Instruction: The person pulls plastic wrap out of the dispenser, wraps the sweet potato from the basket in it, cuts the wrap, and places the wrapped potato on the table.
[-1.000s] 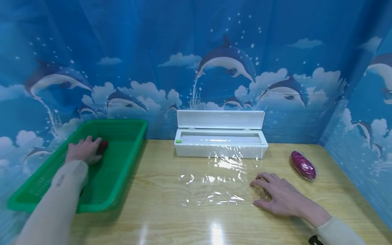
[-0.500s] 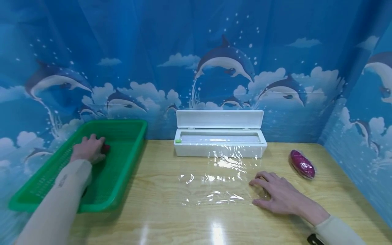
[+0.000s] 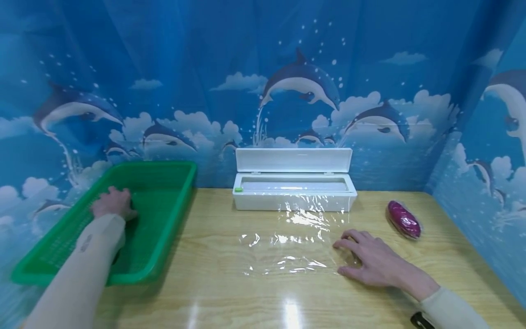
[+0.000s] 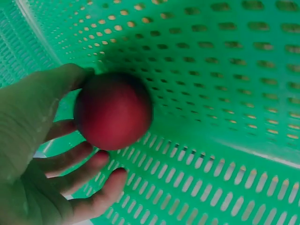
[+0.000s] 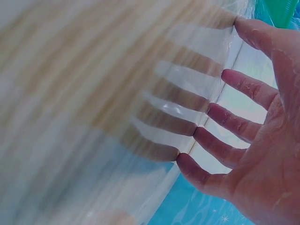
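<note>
In the head view my left hand (image 3: pixel 112 204) reaches down into a green plastic basket (image 3: pixel 190 183) at the left. The left wrist view shows a smooth, round, dark red object (image 4: pixel 114 112) there, with the thumb and fingers of that hand curled round it; its kind cannot be told. My right hand (image 3: pixel 371 260) rests its fingertips on the table at the right edge of a sheet of clear cling film (image 3: pixel 287 240), fingers spread and relaxed. The film runs out of a white cling film dispenser (image 3: pixel 293 202), whose lid stands up.
A purple-red, elongated item (image 3: pixel 404 220) wrapped in clear film lies on the wooden table (image 3: pixel 213 292) beyond my right hand. A small green slider (image 3: pixel 238 189) sits at the dispenser's left end. Blue dolphin-print curtain (image 3: pixel 185 91) borders the back and sides.
My left hand shifts slightly right, then back left within the basket. The red object that showed beside its fingers is now hidden in the head view. My right hand stays in place.
</note>
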Available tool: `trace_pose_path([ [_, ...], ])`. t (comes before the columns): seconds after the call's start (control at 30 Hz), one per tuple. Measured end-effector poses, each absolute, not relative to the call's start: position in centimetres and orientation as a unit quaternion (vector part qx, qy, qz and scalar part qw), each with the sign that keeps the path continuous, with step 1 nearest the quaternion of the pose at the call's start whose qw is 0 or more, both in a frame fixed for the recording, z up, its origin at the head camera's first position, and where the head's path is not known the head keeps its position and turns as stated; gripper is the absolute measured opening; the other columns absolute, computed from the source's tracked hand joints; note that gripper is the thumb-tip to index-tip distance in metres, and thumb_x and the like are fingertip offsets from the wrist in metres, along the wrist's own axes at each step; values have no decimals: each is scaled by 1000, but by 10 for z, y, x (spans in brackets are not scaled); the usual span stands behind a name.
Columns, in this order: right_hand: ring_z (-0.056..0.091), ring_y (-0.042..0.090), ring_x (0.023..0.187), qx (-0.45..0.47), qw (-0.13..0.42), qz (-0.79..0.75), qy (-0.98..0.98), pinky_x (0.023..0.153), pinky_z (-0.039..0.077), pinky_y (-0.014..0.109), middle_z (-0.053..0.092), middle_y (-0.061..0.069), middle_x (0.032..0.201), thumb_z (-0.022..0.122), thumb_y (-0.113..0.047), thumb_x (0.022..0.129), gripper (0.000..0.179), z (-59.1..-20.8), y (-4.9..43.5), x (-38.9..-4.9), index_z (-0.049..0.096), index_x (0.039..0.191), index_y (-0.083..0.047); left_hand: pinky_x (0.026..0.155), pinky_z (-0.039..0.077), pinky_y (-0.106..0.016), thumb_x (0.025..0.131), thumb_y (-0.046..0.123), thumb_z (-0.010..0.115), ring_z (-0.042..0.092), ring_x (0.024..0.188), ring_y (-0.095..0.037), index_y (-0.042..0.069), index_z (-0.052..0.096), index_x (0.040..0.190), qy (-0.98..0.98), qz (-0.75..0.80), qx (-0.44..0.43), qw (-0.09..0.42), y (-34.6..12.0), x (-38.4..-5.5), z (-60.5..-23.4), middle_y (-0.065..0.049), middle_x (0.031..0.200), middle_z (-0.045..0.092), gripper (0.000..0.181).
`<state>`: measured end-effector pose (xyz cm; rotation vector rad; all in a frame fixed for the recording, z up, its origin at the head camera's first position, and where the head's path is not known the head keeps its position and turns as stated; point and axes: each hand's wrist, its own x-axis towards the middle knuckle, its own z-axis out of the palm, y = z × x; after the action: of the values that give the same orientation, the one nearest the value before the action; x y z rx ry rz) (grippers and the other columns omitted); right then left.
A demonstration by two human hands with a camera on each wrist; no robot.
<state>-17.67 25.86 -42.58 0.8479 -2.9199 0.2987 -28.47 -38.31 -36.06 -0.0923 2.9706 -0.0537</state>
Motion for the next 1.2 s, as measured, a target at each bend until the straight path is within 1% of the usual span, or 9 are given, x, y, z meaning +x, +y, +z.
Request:
trace_pose_path([
  [0.23,62,31,114,273,46,98,-956,84,55,57,63,7,130,74,-60,84,57,-426,259,-176,66,129,-25,62,55,-59,93,18,70,55,93,-65,-18,41,127,992,-4,-37,122,-382,-286,-359,-53,116,43,58],
  [0.3,62,31,114,272,46,98,-956,84,55,57,62,6,130,74,-60,84,57,-426,258,-176,66,129,-25,60,54,-59,92,19,72,54,96,-66,-17,41,128,991,-4,-40,125,-383,-287,-359,-52,118,43,59],
  [0.4,62,32,115,270,43,100,-957,85,54,58,62,7,131,73,-60,84,58,-426,258,-176,66,130,-26,61,52,-65,89,18,74,49,102,-70,-15,38,136,993,-6,-40,115,-383,-287,-361,-52,125,39,68],
  [0.53,62,33,115,272,40,102,-956,84,54,59,62,7,131,73,-60,84,58,-426,258,-177,66,129,-25,69,45,-81,87,15,75,40,111,-74,-11,33,144,998,-20,-20,64,-379,-288,-361,-51,132,34,75],
  [0.63,62,33,115,270,39,102,-956,84,54,59,62,7,131,73,-61,84,58,-426,258,-176,66,129,-26,76,40,-88,87,16,77,38,114,-73,-8,34,144,999,-35,2,16,-374,-289,-358,-49,133,36,76],
  [0.87,62,33,115,272,39,100,-956,84,54,58,62,8,131,72,-61,85,57,-426,259,-176,66,130,-26,75,42,-86,83,22,84,43,111,-69,-1,39,141,994,-71,47,-73,-354,-293,-338,-44,130,41,77],
  [0.97,62,33,116,270,41,99,-957,84,54,57,62,8,131,73,-59,85,57,-427,259,-175,66,130,-25,76,41,-86,84,22,83,43,110,-67,3,40,140,990,-74,63,-102,-344,-293,-327,-41,129,41,73],
  [1.13,62,32,115,273,42,101,-956,84,54,57,62,8,131,73,-60,85,58,-427,259,-175,66,130,-25,74,45,-81,87,25,81,46,110,-63,7,42,142,982,-89,76,-151,-324,-290,-308,-37,129,45,70],
  [1.2,62,33,114,277,46,102,-954,83,54,58,62,8,131,73,-60,84,58,-426,258,-175,66,130,-25,76,46,-81,87,26,79,46,111,-62,9,42,144,979,-87,79,-168,-316,-288,-300,-35,131,45,69],
])
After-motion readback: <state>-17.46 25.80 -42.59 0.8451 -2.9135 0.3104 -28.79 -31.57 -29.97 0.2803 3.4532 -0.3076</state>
